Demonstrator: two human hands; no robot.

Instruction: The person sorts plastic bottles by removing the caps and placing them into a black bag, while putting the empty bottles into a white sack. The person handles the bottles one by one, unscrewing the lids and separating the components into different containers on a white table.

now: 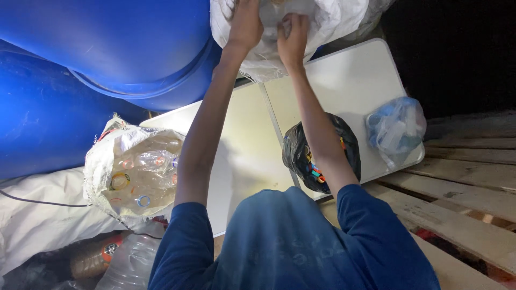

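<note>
two woven sacks point(290, 32) point(115, 156), two plastic bags point(301, 156) point(395, 129), two blue drums point(118, 43) point(37, 118)

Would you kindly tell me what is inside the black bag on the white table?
The black bag on the white table holds small coloured bottle caps. The right forearm crosses its opening, hiding much of the contents.

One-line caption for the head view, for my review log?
Both hands, left and right, grip a white woven sack above a white folding table holding a black bag of coloured caps.
</note>
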